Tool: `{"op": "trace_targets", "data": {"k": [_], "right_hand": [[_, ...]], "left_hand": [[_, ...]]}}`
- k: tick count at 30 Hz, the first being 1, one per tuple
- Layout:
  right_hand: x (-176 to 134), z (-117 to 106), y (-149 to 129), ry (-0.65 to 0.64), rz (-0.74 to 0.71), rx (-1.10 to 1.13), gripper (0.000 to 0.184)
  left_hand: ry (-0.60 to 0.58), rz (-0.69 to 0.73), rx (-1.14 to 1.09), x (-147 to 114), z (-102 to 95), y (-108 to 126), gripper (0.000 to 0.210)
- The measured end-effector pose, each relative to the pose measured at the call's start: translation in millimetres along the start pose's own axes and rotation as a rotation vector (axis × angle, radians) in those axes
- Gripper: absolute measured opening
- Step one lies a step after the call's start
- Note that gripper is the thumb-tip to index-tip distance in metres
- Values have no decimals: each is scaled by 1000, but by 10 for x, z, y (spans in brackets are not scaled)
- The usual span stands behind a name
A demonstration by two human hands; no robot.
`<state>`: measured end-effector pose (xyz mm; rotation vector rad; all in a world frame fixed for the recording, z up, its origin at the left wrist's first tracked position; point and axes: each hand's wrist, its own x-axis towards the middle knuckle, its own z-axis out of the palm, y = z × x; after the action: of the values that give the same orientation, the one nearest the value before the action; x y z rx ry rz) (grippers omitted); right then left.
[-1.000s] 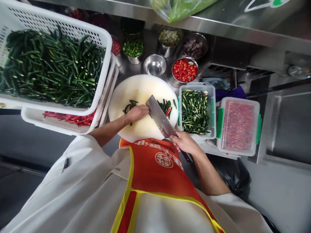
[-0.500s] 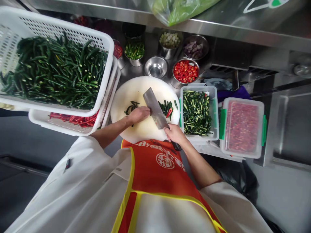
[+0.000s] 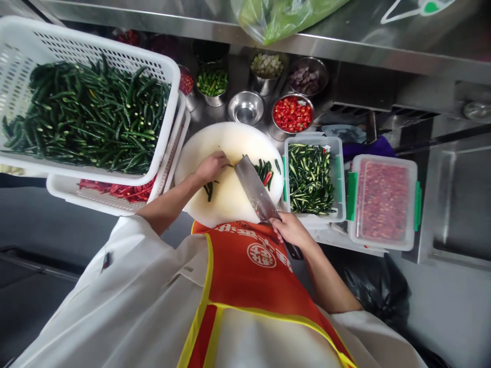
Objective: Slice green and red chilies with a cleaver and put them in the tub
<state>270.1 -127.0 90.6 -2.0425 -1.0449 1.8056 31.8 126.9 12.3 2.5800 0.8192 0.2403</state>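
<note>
My right hand [image 3: 291, 229] is wrapped round the dark handle of a cleaver [image 3: 255, 186], whose broad blade lies aslant over a round white cutting board [image 3: 230, 204]. On the board's left half, my left hand [image 3: 212, 167] is closed in a pinch on a green chili pepper [image 3: 230, 165]; only its thin end shows past the fingers. Several more green chilies [image 3: 208, 191] lie just below that hand, partly hidden by it. Right of the blade sits a small pile of cut chili pieces [image 3: 264, 171], mostly green with some red.
At left, a white basket [image 3: 174, 76] of green chilies stands over another holding red chilies [image 3: 118, 190]. Behind the board are an empty steel bowl [image 3: 246, 108] and a pot of cut red chilies [image 3: 292, 113]. To the right stand a tub of cut green chilies [image 3: 310, 176] and a lidded box [image 3: 383, 199].
My left hand has moved up and away from the blade, with a chili in its fingers. The cleaver has shifted right and towards me.
</note>
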Motion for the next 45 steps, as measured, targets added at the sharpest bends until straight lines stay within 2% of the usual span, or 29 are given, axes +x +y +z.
{"op": "trace_targets", "data": {"k": [3, 5, 13, 16, 21, 24, 26, 29, 31, 35, 41, 45], "right_hand": [[23, 6, -73, 25, 12, -10, 23], [21, -11, -122, 22, 3, -33, 25], [-73, -178, -190, -82, -19, -79, 26], [-25, -157, -215, -100, -14, -125, 26], [298, 69, -324, 15, -153, -150, 30], [431, 118, -375, 52, -171, -116, 30], [411, 86, -365, 66, -164, -95, 29], [251, 7, -280, 69, -157, -66, 28], [126, -26, -200, 34, -137, -65, 28], [2, 12, -60, -55, -67, -93, 25], [30, 115, -14, 46, -28, -30, 24], [-21, 79, -81, 22, -26, -36, 23]], "left_hand": [[-118, 213, -67, -80, 100, 199, 26], [-133, 288, -83, -144, 152, 283, 27], [-44, 305, -85, -209, 230, 334, 26], [-29, 303, -90, -212, 260, 323, 25], [-20, 310, -91, -214, 281, 353, 27], [-60, 331, -85, -229, 220, 357, 27], [-43, 278, -50, -253, 140, 297, 27], [38, 60, 49, -298, -14, 99, 24], [22, -47, 106, -313, -109, -50, 22], [-69, -61, 118, -261, -177, -162, 21], [-164, 105, 69, -183, -3, 182, 24], [-152, 242, 0, -224, 110, 371, 27]]}}
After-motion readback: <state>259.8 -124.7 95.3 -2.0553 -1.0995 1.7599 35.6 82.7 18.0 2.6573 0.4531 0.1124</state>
